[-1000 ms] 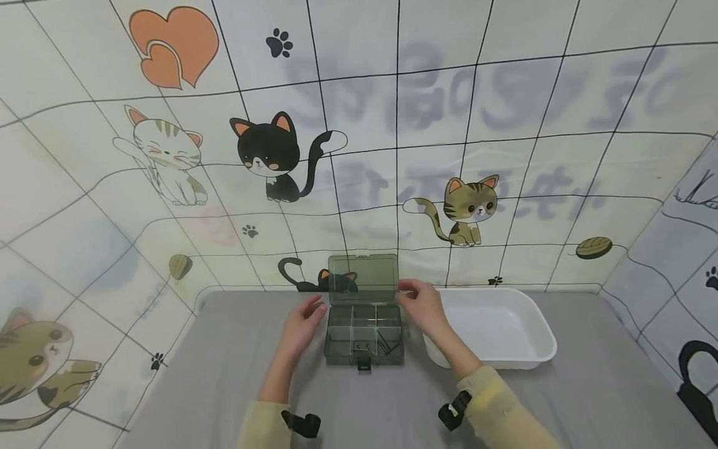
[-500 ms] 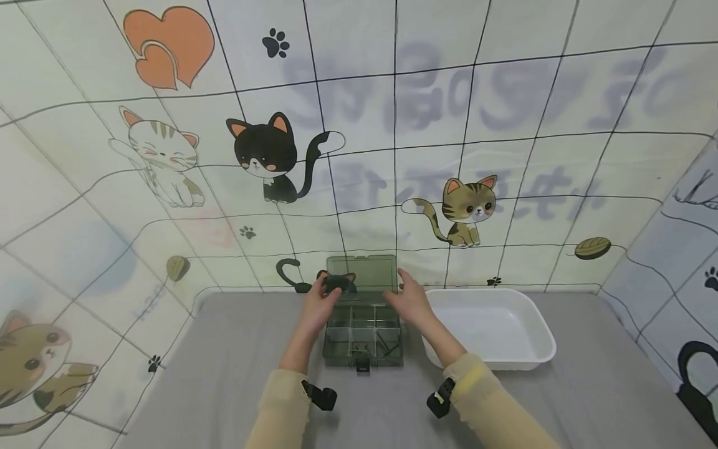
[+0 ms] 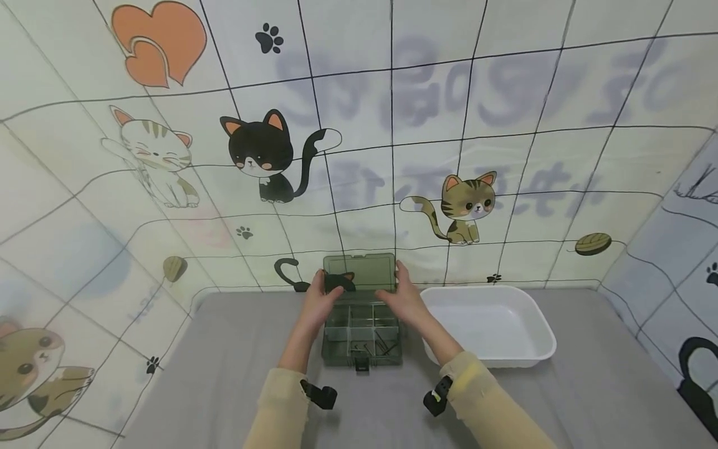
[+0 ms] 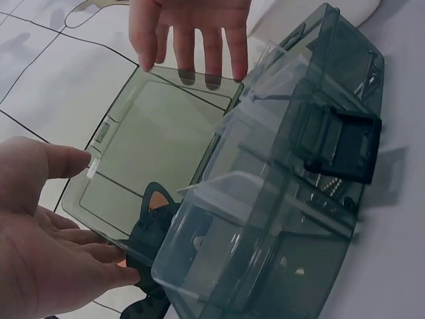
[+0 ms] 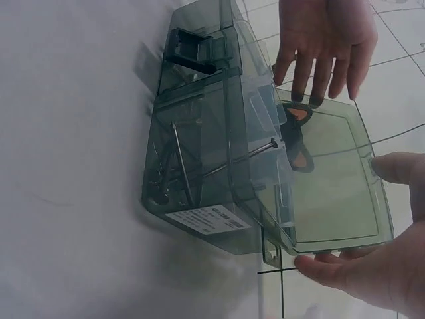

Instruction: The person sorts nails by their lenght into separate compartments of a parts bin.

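A translucent green compartment box (image 3: 336, 357) stands on the table with its lid (image 3: 370, 271) raised upright at the back. My left hand (image 3: 315, 307) grips the lid's left side, thumb in front and fingers behind. The right hand (image 3: 408, 305) holds the opposite side in the same way. In the right wrist view, long nails (image 5: 179, 156) lean inside one compartment, one slanting up across a divider. A few small screws (image 4: 332, 186) lie in the compartment behind the black latch (image 4: 348, 146). Clear dividers split the box into several compartments.
A white tray (image 3: 541, 355) stands to the right of the box, partly behind my right forearm. The grey table (image 3: 235, 362) ends at a hanging cloth (image 3: 359, 143) printed with cats and grid lines. A black curved object (image 3: 695, 386) is at the far right edge.
Both hands have moved up from beside the box to the lid's sides and now grip it. The lid has stayed raised throughout. The head view has shifted slightly.
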### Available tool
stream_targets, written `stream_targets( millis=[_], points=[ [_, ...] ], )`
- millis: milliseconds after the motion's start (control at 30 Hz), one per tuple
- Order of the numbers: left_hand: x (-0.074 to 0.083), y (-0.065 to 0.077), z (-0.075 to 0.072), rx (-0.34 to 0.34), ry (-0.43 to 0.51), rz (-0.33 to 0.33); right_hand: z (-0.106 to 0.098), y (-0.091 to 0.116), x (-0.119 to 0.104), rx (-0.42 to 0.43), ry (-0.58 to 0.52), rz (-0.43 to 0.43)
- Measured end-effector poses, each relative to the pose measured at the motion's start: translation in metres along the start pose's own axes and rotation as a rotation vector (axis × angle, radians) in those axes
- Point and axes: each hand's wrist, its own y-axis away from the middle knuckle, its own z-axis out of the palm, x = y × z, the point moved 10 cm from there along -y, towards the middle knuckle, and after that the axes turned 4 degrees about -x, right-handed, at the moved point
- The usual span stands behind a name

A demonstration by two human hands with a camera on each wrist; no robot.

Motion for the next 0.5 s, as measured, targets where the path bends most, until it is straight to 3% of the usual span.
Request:
stream_targets(
  millis=[100,333,500],
  points=[
    [-0.001,0.003,0.001,-0.013,0.005,0.005,-0.003,0.003,-0.002,0.012,-0.023,-0.015],
    [0.005,0.011,0.003,-0.072,0.099,0.087,-0.008,0.005,-0.006,0.049,-0.027,-0.092],
    [0.004,0.019,0.000,-0.077,0.132,0.110,-0.007,0.014,-0.011,0.044,-0.057,-0.150]
  ],
)
